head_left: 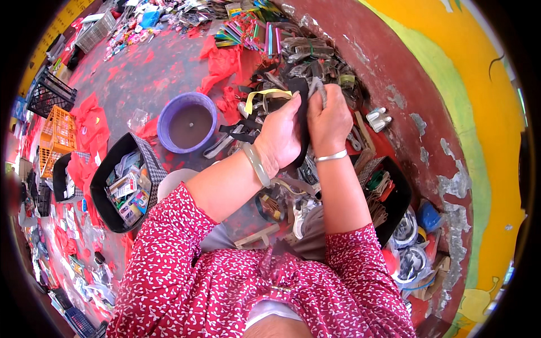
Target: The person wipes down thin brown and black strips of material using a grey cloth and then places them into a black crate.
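Observation:
My left hand (280, 132) holds a long black strip (299, 89) that looks like a belt or strap, its thumb pressed along the strip's edge. My right hand (329, 121) is closed in a fist against the strip's other side. A bit of grey cloth (318, 90) pokes out above its thumb; what else lies inside that fist is hidden. Beside my left hand, a yellow strap (265, 94) curves over a pile of dark straps and packaged goods (313, 50) against the wall.
To the left stand a purple basin (163, 127) of murky water and a black box (104, 183) of small packages. An orange crate (56, 132) sits farther left. On the right are another black box (399, 188), wrapped coils (411, 262) and a peeling red wall (394, 67).

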The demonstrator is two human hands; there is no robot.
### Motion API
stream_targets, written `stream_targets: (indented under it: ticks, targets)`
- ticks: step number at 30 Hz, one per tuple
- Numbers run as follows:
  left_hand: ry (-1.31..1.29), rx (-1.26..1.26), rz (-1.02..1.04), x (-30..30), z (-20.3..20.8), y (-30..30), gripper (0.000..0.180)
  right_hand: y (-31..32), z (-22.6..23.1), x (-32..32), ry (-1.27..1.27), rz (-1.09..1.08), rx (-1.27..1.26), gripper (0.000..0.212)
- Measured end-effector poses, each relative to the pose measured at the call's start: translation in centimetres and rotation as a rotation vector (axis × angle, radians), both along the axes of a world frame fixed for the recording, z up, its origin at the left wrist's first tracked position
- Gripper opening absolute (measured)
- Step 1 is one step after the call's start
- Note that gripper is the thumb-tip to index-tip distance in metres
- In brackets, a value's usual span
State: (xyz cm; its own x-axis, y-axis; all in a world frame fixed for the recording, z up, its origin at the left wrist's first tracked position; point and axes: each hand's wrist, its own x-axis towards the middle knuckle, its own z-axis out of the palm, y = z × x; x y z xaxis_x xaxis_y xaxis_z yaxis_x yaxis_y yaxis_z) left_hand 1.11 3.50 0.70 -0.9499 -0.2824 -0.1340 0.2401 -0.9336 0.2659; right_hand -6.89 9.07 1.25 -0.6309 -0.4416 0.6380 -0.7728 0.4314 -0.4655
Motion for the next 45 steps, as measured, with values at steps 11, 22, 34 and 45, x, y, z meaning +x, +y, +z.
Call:
stream_targets:
  ticks: [11, 22, 34, 45]
  targets:
    - [0.002, -0.169, 0.093, 0.1, 0.8, -2.4, 0.041, 2.2, 3.4, -3.8, -0.095, 0.367, -0.338, 0.026]
    - [-0.011, -0.215, 0.274, -0.1, 0.6, -3.8, 0.045, 1.6, 2.5, 2.7, -0.124, 0.575, 0.14, 0.016]
    - [-0.056, 0.015, 0.017, -0.5, 0.1, -0.6, 0.034, 0.7, 1.6, 1.0, 0.029, 0.33, -0.08, 0.012]
    - [-0.015, -0.089, 0.137, -0.1, 1.5, -0.6, 0.042, 0.2, 1.0, 2.0, 0.047, 0.27, -0.209, 0.009]
